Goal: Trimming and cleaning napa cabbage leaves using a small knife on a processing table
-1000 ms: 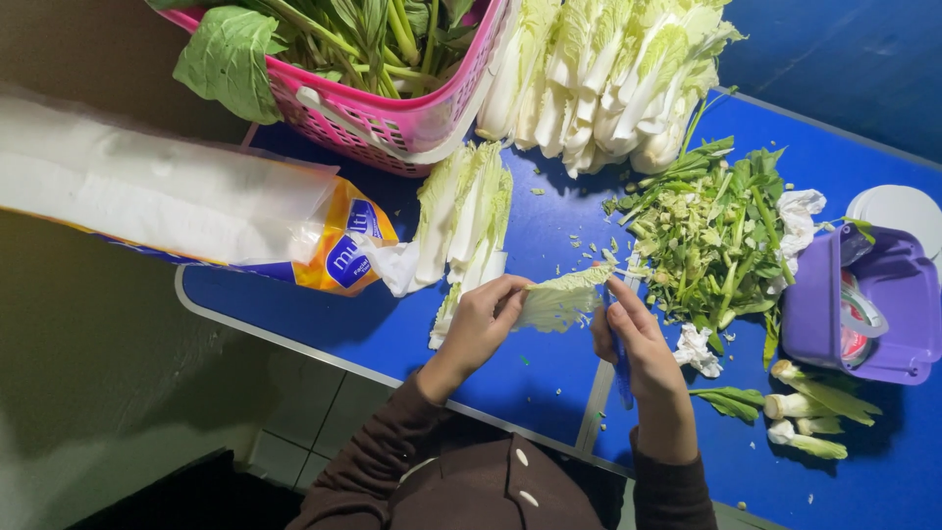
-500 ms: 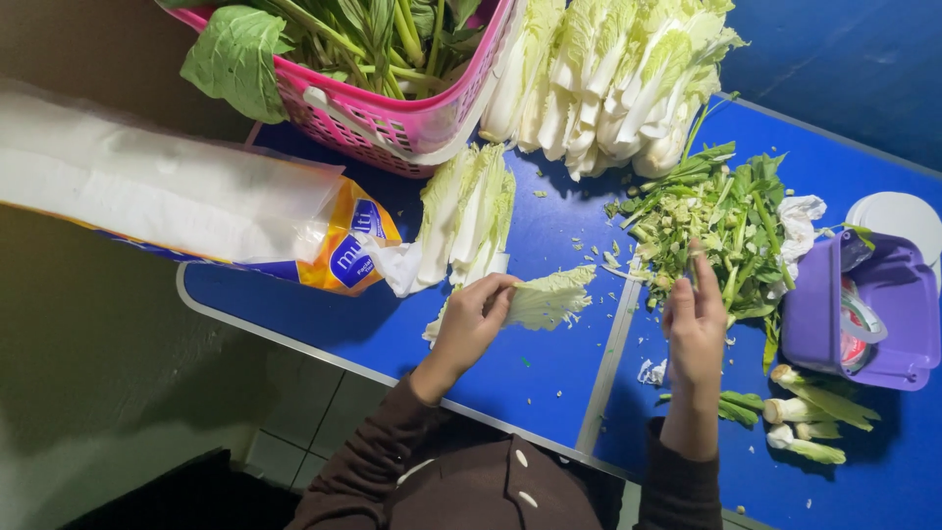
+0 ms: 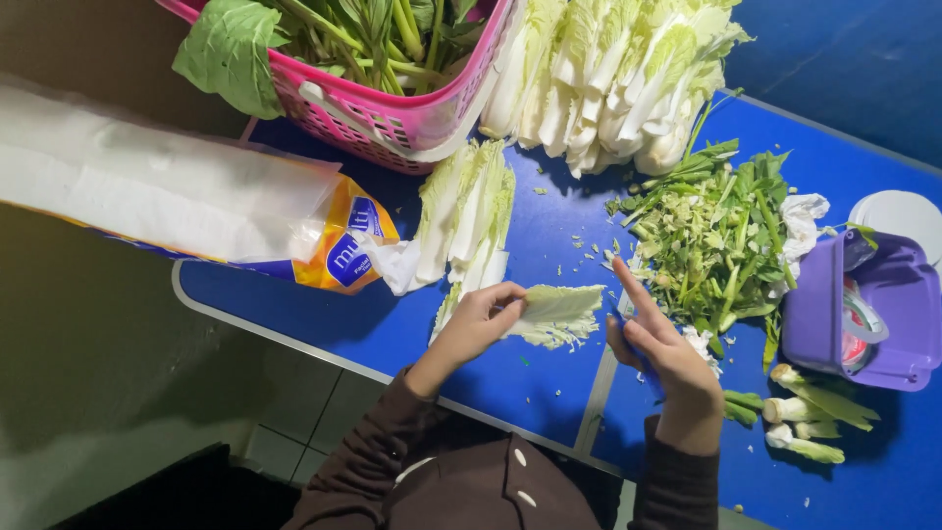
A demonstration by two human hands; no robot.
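Pinching the cabbage leaf [image 3: 554, 314] at its near end, my left hand [image 3: 481, 324] keeps a closed grip so the leaf lies flat on the blue table [image 3: 324, 319]. My right hand [image 3: 657, 348] hovers just beside the leaf, fingers extended; a dark handle seems to sit in its palm, but I cannot tell for sure. Trimmings [image 3: 716, 236] lie right of it; split cabbage halves [image 3: 471, 211] and the pink basket [image 3: 392, 118] lie beyond.

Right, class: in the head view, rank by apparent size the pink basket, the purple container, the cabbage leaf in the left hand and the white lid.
1. Pink basket, though cut off by the frame.
2. Purple container.
3. Cabbage leaf in the left hand.
4. White lid, partly hidden, so its rank against the leaf is unsure.
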